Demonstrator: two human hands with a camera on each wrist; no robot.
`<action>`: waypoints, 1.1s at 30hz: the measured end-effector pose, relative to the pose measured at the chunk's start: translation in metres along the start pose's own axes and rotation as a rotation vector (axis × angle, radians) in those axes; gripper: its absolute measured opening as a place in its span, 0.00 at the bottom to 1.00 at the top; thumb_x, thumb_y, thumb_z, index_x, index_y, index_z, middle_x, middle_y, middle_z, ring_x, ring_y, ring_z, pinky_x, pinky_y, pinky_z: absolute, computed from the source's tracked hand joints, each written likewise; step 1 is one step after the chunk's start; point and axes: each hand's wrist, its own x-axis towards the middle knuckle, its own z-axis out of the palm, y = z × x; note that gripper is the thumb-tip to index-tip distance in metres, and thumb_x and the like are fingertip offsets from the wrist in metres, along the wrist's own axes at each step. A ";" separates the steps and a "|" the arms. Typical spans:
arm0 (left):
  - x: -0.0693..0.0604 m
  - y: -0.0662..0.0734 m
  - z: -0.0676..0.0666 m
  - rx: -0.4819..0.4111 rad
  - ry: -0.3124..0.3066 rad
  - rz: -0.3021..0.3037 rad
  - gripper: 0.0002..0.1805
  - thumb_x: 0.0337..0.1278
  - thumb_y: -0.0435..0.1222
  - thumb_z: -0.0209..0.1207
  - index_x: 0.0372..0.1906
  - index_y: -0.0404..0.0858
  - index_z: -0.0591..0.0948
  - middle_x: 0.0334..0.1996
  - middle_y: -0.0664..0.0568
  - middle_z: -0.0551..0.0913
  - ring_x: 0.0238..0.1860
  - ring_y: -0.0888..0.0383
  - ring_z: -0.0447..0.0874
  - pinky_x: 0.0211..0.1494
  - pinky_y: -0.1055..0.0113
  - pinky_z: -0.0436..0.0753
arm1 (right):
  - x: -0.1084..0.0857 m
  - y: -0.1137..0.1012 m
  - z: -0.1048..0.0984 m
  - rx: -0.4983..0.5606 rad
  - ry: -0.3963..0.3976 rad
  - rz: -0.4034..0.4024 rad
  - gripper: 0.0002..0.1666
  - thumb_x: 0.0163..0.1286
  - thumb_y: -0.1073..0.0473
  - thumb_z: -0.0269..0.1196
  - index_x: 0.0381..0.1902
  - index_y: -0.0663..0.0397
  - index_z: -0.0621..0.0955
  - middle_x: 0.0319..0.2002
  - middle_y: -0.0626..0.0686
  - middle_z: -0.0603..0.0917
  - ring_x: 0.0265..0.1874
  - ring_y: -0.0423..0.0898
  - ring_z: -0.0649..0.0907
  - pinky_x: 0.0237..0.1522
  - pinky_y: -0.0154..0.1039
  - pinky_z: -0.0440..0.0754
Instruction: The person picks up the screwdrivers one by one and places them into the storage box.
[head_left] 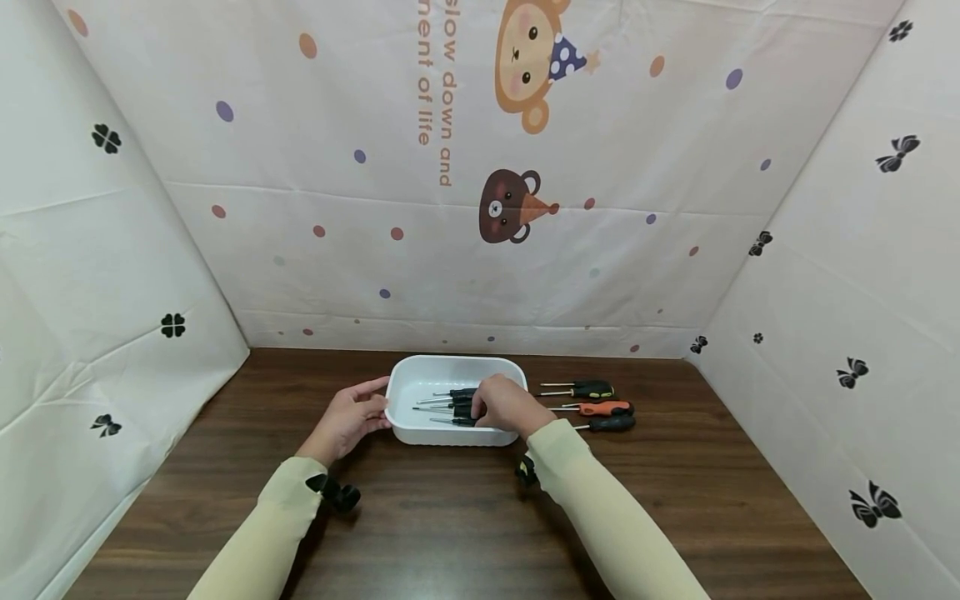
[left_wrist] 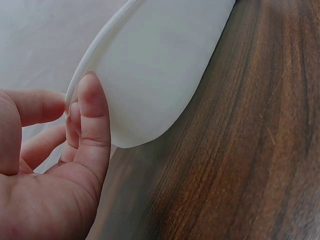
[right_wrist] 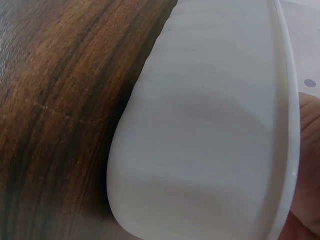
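A white plastic tray (head_left: 450, 437) sits on the table with several dark-handled screwdrivers (head_left: 442, 407) inside, their shafts pointing left. My left hand (head_left: 349, 423) pinches the tray's left rim between thumb and fingers; the left wrist view shows this grip on the rim (left_wrist: 82, 65) closely. Over the tray's right side, my right hand (head_left: 508, 407) reaches down inside, its fingertips pinching a black screwdriver handle. The tray's wall (right_wrist: 200, 125) hides most of that hand in the right wrist view, so the fingertips are not seen there.
Right of the tray lie several more screwdrivers: an orange-handled one (head_left: 606, 408), a black one (head_left: 611, 423), and a black-and-yellow one (head_left: 592, 392) beside another dark handle. The brown wooden table (head_left: 420, 517) meets a printed cloth backdrop (head_left: 450, 275) behind and at both sides.
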 end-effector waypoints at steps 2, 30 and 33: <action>0.000 0.000 0.000 0.000 0.003 -0.004 0.30 0.72 0.27 0.55 0.76 0.36 0.67 0.42 0.45 0.85 0.31 0.59 0.83 0.40 0.69 0.88 | 0.000 0.000 0.000 0.003 -0.003 0.002 0.05 0.61 0.61 0.74 0.27 0.46 0.91 0.29 0.41 0.89 0.33 0.37 0.84 0.39 0.34 0.84; -0.001 0.000 0.002 0.007 -0.004 0.015 0.30 0.72 0.26 0.54 0.76 0.34 0.67 0.41 0.46 0.85 0.30 0.59 0.83 0.39 0.69 0.88 | -0.006 0.004 -0.007 0.081 -0.003 -0.024 0.07 0.61 0.66 0.72 0.29 0.47 0.92 0.30 0.45 0.91 0.31 0.37 0.85 0.34 0.31 0.84; 0.000 -0.001 0.001 0.008 0.000 0.014 0.30 0.72 0.26 0.54 0.76 0.34 0.67 0.41 0.46 0.85 0.30 0.59 0.82 0.38 0.69 0.87 | -0.007 0.006 -0.010 0.097 -0.003 -0.040 0.07 0.60 0.66 0.72 0.30 0.47 0.92 0.31 0.46 0.91 0.30 0.35 0.85 0.33 0.30 0.84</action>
